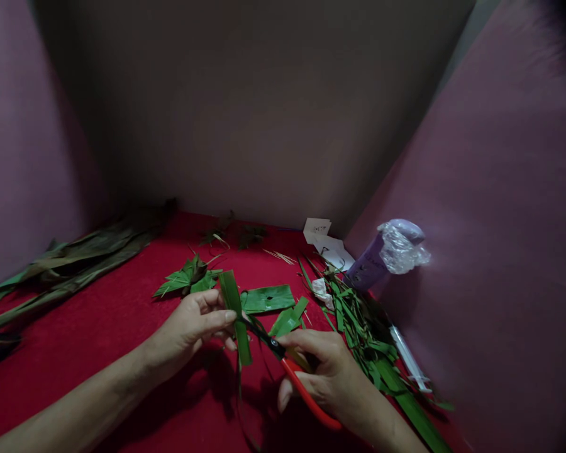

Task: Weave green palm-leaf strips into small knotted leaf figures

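Note:
Between the thumb and fingers of my left hand (202, 319) is a strip of green leaf (231, 292), held upright above the red cloth. My right hand (325, 368) grips red-handled scissors (306, 396), whose dark blades lie against the strip close to my left thumb. How far the blades are apart I cannot tell. A thin dark strand hangs below the leaf strip. Just beyond my hands, a cut leaf piece (268, 299) with a small hole lies flat, and a folded leaf piece (287, 319) rests nearer to my right hand.
Star-shaped leaf work (188, 277) lies behind my left hand. Long dried leaves (85, 258) stretch along the left. Leaf scraps (353, 321) pile up at right, beside a syringe (409, 358) and a purple container (370, 261) with clear plastic. White papers (330, 250) and thin sticks (280, 257) lie farther back.

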Motion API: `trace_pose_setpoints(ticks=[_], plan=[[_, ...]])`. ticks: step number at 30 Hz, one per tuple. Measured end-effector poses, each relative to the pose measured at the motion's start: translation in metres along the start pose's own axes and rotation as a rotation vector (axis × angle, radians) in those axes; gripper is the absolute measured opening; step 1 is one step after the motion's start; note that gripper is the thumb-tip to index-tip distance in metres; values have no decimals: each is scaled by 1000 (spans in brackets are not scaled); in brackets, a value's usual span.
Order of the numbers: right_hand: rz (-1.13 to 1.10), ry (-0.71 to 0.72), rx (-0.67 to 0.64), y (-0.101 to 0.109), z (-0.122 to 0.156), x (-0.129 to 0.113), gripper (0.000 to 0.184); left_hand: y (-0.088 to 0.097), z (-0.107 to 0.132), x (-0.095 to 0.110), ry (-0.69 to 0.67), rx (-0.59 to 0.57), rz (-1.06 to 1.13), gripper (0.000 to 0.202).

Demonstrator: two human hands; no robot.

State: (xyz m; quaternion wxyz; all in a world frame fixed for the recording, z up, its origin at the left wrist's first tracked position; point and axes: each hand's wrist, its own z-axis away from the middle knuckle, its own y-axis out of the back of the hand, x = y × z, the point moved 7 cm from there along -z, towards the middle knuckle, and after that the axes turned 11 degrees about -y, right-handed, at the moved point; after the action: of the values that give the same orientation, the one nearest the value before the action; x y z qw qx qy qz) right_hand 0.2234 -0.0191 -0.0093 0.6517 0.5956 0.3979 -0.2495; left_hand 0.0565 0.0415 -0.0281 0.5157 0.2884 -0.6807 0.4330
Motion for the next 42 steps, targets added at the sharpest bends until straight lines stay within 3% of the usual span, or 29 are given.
trace_pose_setpoints(ticks=[18, 24, 33, 42], plan=[[-165, -3, -9, -6, 0, 10, 31, -8, 1, -1, 9, 9, 160, 8], [-219, 16, -19, -8, -2, 4, 23, -10, 2, -4, 31, 28, 209, 8], [-186, 102, 64, -8, -2, 1, 21, -10, 3, -12, 62, 82, 310, 7], [-222, 81, 97, -13, -1, 6, 21, -15, 7, -11, 78, 109, 345, 6]])
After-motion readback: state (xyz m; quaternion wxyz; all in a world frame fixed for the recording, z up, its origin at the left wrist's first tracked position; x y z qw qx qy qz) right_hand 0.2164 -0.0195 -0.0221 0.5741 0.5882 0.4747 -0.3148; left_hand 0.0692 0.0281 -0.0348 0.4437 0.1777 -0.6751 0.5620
